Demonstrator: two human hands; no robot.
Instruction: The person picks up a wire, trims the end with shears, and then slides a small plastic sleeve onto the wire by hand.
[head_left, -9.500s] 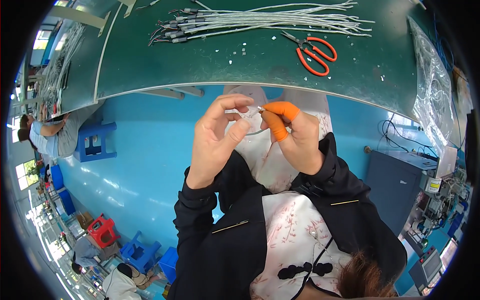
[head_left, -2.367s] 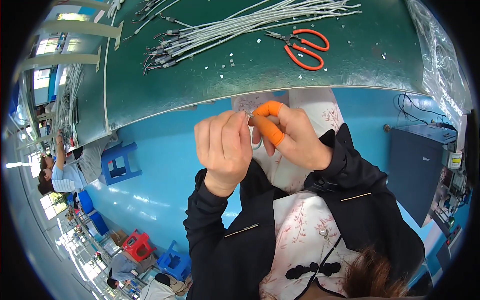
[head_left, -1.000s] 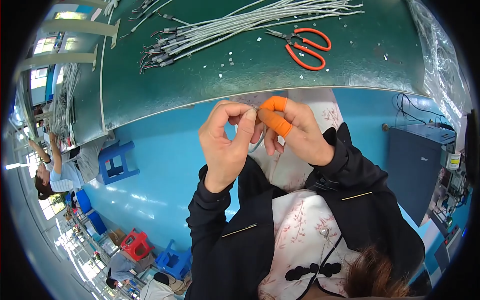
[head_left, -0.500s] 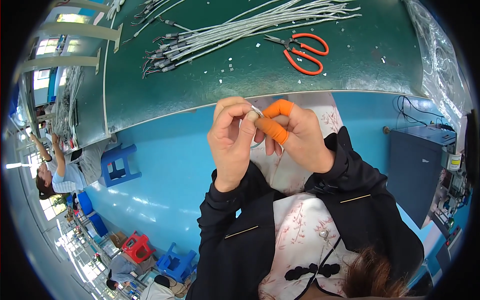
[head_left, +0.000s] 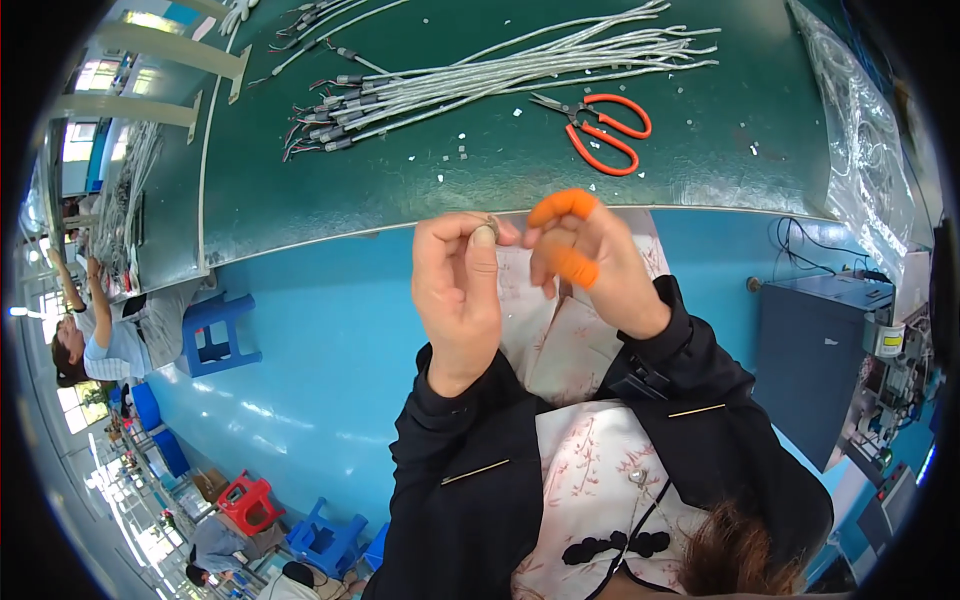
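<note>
My left hand (head_left: 460,285) is raised just in front of the table edge, thumb and forefinger pinched together. A tiny greyish bit shows at their tips, too small to name. To its right is my right hand (head_left: 600,262), slightly blurred, with orange finger cots on thumb and forefinger. Its fingers are apart and I see nothing in them. On the green table beyond lie scissors (head_left: 590,128) with orange handles and open blades. Left of them is a bundle of silvery braided cables (head_left: 470,80), with grey sleeves and thin bare-ended wires at the left ends.
The green table (head_left: 330,190) carries scattered white scraps. Clear plastic sheeting (head_left: 850,120) hangs over its right end. A dark grey cabinet (head_left: 810,350) stands at the right. A blue stool (head_left: 218,335) and a person (head_left: 130,335) reaching to the table are at the left.
My right hand has come away from the left hand and opened, moving slightly right. The silvery strand between my fingers no longer shows clearly. My left hand keeps its pinch. The view has shifted slightly.
</note>
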